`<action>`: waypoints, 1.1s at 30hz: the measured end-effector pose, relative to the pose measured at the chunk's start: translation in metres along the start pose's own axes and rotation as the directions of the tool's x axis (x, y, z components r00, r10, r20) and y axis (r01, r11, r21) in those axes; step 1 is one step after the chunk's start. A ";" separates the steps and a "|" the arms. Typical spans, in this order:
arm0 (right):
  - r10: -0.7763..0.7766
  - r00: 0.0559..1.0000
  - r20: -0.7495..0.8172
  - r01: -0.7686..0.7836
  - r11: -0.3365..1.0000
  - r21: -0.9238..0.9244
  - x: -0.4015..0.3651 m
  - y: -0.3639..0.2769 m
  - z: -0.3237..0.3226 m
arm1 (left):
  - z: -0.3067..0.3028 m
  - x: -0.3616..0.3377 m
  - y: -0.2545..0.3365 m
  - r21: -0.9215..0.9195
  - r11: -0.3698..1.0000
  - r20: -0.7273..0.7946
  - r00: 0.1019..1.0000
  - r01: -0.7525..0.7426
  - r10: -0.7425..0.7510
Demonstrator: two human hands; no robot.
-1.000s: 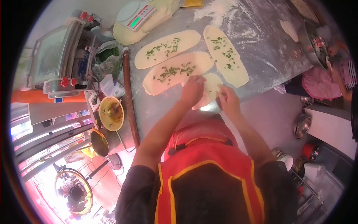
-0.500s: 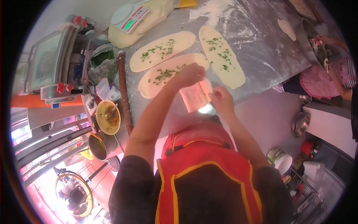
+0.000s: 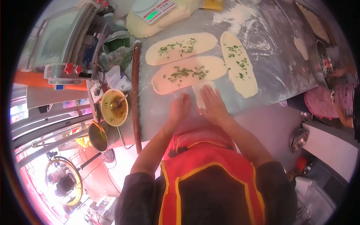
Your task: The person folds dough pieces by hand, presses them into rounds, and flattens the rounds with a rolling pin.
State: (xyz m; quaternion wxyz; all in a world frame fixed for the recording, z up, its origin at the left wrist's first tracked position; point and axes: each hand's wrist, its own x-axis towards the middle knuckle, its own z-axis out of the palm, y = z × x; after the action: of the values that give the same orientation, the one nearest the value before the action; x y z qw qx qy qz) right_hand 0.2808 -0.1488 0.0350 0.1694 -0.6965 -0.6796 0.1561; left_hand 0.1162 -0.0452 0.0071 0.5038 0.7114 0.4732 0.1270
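left forearm [image 3: 157,143] and right forearm [image 3: 245,140] converge toward the far side; left hand [image 3: 180,107], slightly blurred, curls inward; right hand [image 3: 213,106] lies palm down, fingers extended, pointing far and left.

The person wears a dark top [image 3: 215,198] that looks black or nearly black. Its sleeves [image 3: 138,189] are dark too, and they are short, so the lower arms [image 3: 157,144] are bare. The hands [image 3: 214,107] are bare as well. Over the top goes a bright red apron [image 3: 210,159]. It has two wide red straps [image 3: 169,204], one on the left and one on the right. Yellow trim [image 3: 210,165] runs along the edges. Farther down the apron, a thin yellow line [image 3: 202,141] bends across the red, with a small dark patch [image 3: 172,153] by its left end.
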 end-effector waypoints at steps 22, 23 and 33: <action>0.454 0.891 0.003 -0.349 0.680 0.645 0.001 -0.018 0.010 | -0.052 -0.004 -0.048 0.117 0.977 -0.173 0.973 0.177 -0.155; 0.442 0.895 -0.054 -0.313 0.710 0.631 0.006 -0.015 0.008 | -0.063 0.009 -0.054 0.090 0.985 -0.318 0.941 0.150 -0.114; 0.450 0.893 -0.022 -0.312 0.652 0.691 0.027 -0.006 -0.009 | -0.115 0.077 -0.040 0.186 0.945 -0.312 0.928 0.269 -0.203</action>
State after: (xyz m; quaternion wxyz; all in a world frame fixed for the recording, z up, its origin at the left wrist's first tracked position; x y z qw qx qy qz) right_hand 0.2802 -0.1223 0.0459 0.4360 -0.7267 -0.3951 0.3545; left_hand 0.0593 0.0872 0.0038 0.3569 0.6752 0.6355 0.1133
